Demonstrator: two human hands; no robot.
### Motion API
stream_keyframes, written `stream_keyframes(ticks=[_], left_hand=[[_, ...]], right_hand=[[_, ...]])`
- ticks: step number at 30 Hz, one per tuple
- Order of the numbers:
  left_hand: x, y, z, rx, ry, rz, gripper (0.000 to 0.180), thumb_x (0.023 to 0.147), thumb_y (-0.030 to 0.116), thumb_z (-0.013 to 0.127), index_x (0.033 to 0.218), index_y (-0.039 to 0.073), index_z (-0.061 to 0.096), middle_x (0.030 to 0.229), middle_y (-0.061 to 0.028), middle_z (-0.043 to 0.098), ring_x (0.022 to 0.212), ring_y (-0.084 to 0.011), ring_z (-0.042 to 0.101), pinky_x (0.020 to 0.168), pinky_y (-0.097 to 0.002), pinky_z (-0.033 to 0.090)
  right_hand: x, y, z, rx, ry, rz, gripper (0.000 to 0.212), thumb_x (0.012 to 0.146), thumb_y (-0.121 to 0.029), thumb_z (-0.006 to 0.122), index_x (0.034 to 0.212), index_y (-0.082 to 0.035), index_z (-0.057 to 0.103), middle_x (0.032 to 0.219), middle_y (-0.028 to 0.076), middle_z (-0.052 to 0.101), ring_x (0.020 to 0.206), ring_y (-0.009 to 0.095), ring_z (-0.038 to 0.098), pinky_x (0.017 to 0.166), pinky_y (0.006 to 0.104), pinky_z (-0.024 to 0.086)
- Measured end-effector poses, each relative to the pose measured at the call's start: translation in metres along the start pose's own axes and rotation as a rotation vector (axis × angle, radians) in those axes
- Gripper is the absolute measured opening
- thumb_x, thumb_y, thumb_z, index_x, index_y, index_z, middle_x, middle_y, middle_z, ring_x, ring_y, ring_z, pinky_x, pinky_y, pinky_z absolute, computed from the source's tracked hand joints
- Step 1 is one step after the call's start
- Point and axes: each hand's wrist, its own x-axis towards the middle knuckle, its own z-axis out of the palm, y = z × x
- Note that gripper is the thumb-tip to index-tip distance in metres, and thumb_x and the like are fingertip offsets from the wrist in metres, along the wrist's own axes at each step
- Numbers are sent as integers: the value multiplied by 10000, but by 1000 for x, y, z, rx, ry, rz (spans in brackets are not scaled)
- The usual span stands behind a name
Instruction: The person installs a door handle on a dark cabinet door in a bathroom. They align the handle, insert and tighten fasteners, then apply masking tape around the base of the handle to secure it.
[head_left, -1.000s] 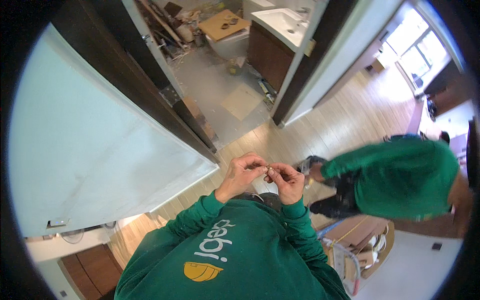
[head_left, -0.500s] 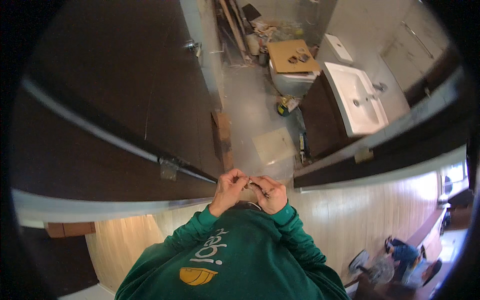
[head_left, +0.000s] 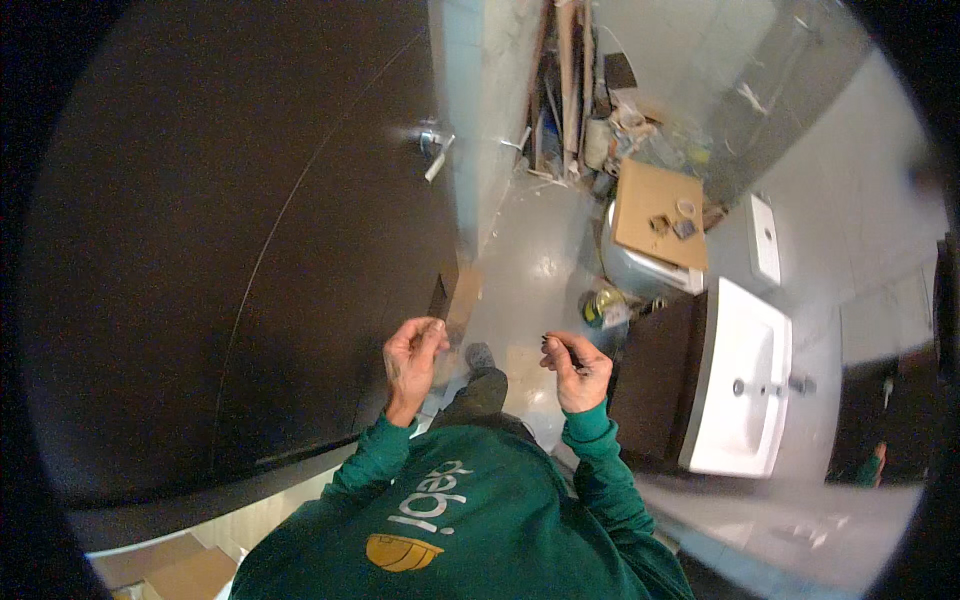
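My left hand (head_left: 412, 368) is raised in front of the dark door (head_left: 310, 230), thumb and fingertips drawn together in a pinch. Whatever it holds, if anything, is too small to make out. Apart from it, my right hand (head_left: 580, 372) is closed near the dark vanity cabinet (head_left: 655, 375), with a tiny dark thing (head_left: 545, 343) at the fingertips whose kind I cannot tell. Dark smudges mark the right hand. Both arms wear green sleeves, and neither hand touches the door or cabinet.
A white basin (head_left: 745, 385) tops the cabinet at right. Beyond stands a toilet (head_left: 640, 270) covered by a cardboard sheet (head_left: 660, 205) bearing a tape roll (head_left: 685, 207) and small pieces. A tin (head_left: 600, 307) is on the floor. Long boards (head_left: 567, 90) lean at the back. The door has a lever handle (head_left: 437, 155).
My hands, together at the fingertips before, have come apart to left and right. I have moved forward through the doorway, so the basin and toilet appear nearer.
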Motion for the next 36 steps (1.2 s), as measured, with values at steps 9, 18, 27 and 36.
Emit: stream_keyframes(ticks=[9, 18, 27, 36], left_hand=[[229, 7, 89, 620, 390, 563, 343, 834, 151, 703, 1137, 4, 636, 1119, -141, 642, 1000, -306, 626, 855, -407, 493], [318, -9, 142, 908, 685, -12, 621, 818, 422, 692, 1228, -32, 591, 1145, -227, 632, 1107, -384, 569, 962, -506, 401], [368, 2, 183, 1181, 1089, -266, 441, 920, 368, 581, 1178, 19, 659, 926, -138, 704, 945, -282, 644, 1052, -545, 298], [368, 2, 172, 1042, 1093, -334, 420, 880, 354, 646, 1181, 65, 692, 705, -122, 687, 748, -249, 660, 1092, -501, 280]], right_hand=[[217, 44, -44, 177, -96, 132, 108, 879, -57, 677, 926, 35, 708, 807, 94, 688, 691, 159, 648, 663, 298, 548], [457, 93, -32, 267, -412, 254, 142, 885, -52, 606, 961, 44, 678, 796, 126, 676, 658, 196, 647, 637, 321, 536], [622, 93, 55, 150, -1078, 80, 164, 888, -25, 582, 998, 45, 682, 817, 132, 694, 664, 184, 667, 621, 289, 540], [606, 65, 173, 172, -1534, 225, 186, 909, -96, 662, 1049, 21, 701, 868, 108, 710, 711, 144, 669, 647, 276, 546]])
